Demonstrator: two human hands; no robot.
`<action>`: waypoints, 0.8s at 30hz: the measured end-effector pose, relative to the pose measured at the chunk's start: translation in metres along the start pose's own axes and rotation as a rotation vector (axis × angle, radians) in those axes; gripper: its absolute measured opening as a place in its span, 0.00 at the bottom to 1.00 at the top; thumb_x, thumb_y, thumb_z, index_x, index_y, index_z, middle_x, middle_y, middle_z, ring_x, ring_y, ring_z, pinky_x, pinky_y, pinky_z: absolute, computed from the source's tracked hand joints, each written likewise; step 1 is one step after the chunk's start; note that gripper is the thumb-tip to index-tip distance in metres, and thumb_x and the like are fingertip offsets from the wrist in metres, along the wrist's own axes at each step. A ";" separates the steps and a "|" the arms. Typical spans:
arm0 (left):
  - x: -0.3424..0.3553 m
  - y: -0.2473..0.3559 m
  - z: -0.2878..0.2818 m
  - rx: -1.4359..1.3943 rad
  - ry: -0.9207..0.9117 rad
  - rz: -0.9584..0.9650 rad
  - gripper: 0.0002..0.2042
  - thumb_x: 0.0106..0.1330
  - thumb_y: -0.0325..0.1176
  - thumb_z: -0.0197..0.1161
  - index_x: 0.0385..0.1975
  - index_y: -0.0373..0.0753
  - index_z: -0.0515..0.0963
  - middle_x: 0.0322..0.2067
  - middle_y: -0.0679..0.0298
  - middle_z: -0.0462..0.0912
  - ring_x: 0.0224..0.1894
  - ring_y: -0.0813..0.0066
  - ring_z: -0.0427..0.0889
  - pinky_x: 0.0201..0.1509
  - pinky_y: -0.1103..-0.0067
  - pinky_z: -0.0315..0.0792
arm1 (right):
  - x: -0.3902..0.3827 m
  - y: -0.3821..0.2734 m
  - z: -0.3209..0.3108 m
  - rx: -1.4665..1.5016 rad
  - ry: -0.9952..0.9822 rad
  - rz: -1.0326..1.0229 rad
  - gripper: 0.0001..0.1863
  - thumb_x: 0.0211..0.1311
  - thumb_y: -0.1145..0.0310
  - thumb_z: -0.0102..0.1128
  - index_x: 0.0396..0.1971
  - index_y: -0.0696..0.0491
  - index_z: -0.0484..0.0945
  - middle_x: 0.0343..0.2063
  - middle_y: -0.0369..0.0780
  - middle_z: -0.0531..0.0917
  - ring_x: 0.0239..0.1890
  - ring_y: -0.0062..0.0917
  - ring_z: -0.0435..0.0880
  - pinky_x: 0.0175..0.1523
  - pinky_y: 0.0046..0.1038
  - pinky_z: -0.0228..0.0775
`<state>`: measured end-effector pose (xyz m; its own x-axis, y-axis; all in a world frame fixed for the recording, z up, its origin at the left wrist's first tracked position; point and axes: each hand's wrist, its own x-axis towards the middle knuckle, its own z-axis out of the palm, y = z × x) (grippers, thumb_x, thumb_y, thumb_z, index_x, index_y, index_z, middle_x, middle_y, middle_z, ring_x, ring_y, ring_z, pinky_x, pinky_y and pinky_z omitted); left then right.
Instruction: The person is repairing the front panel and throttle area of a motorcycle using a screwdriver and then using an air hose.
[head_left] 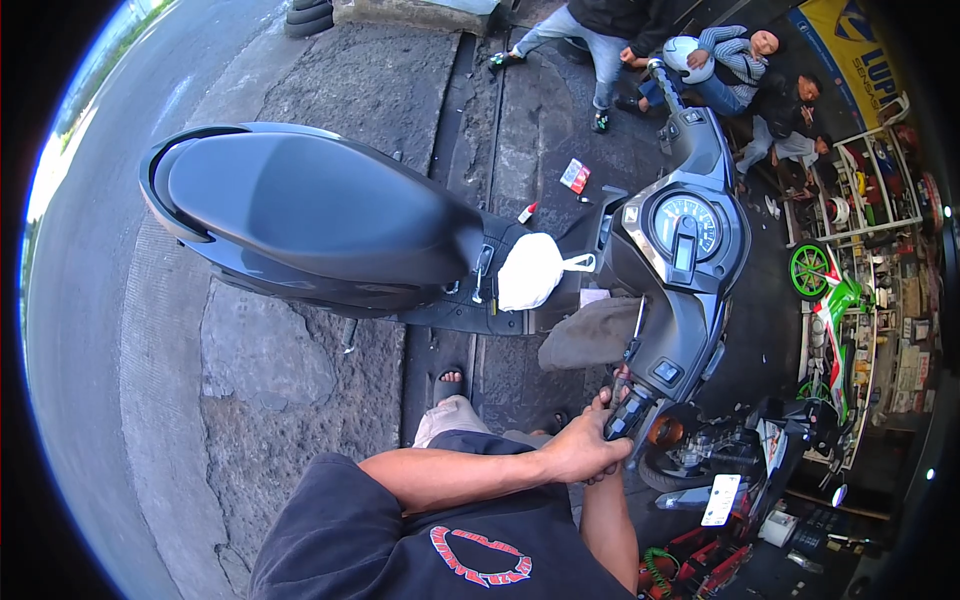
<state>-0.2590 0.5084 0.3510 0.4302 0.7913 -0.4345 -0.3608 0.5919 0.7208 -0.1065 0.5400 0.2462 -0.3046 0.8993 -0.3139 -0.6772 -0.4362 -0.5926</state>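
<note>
Of one scooter (320, 210), one handlebar grip (629, 411), at four o'clock, is clasped by the left hand (588, 446); the right hand (603, 398) is mostly blocked, its hold untellable. One green motorbike (838, 308) is seen at three.

Left hand (585, 447) wraps the scooter's (400, 225) black handlebar grip (631, 411), right hand (604, 398) close in, partly hidden! White bundle (530, 272) sits on the footboard (455, 318), people (742, 72) seated beyond the handlebar!

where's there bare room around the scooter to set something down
Bare: the seat top, and the pavement between the seat and the dark sleeve. Crowded: the footboard, with a white bag over it, and the handlebar grip, at the left hand.
</note>
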 end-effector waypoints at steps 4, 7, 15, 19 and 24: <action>-0.002 0.002 0.001 0.012 0.008 0.030 0.14 0.62 0.36 0.58 0.38 0.29 0.70 0.18 0.65 0.75 0.18 0.80 0.76 0.22 0.81 0.73 | -0.002 -0.003 -0.004 -0.004 -0.021 0.001 0.23 0.72 0.51 0.45 0.59 0.49 0.65 0.36 0.37 0.75 0.25 0.17 0.67 0.29 0.23 0.61; -0.002 0.005 0.000 0.012 -0.006 0.009 0.14 0.62 0.36 0.58 0.37 0.30 0.70 0.18 0.65 0.76 0.18 0.79 0.76 0.21 0.81 0.73 | -0.002 -0.005 -0.006 -0.004 -0.037 -0.001 0.23 0.72 0.51 0.45 0.59 0.49 0.65 0.36 0.37 0.75 0.25 0.17 0.67 0.30 0.24 0.61; -0.002 0.005 -0.002 0.066 0.003 -0.019 0.12 0.62 0.35 0.58 0.35 0.30 0.70 0.17 0.65 0.75 0.17 0.80 0.76 0.20 0.82 0.72 | 0.017 0.005 -0.015 0.345 -0.223 0.177 0.27 0.71 0.52 0.45 0.61 0.54 0.65 0.31 0.36 0.74 0.24 0.18 0.64 0.31 0.25 0.58; -0.003 0.002 -0.006 0.074 0.002 0.018 0.12 0.62 0.34 0.57 0.35 0.30 0.70 0.17 0.65 0.75 0.16 0.80 0.75 0.18 0.81 0.70 | 0.028 0.015 -0.032 0.449 -0.317 0.233 0.26 0.70 0.53 0.47 0.59 0.56 0.67 0.25 0.35 0.73 0.21 0.17 0.62 0.30 0.23 0.56; -0.009 0.003 -0.002 -0.021 -0.005 -0.027 0.09 0.64 0.34 0.57 0.35 0.34 0.70 0.17 0.67 0.73 0.16 0.81 0.73 0.17 0.81 0.69 | 0.034 0.033 -0.055 0.160 -0.339 -0.036 0.27 0.70 0.50 0.46 0.59 0.55 0.67 0.28 0.37 0.76 0.24 0.20 0.69 0.32 0.22 0.62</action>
<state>-0.2658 0.5038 0.3562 0.4444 0.7742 -0.4507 -0.3661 0.6161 0.6974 -0.1027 0.5546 0.1747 -0.4652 0.8851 -0.0154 -0.7792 -0.4177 -0.4673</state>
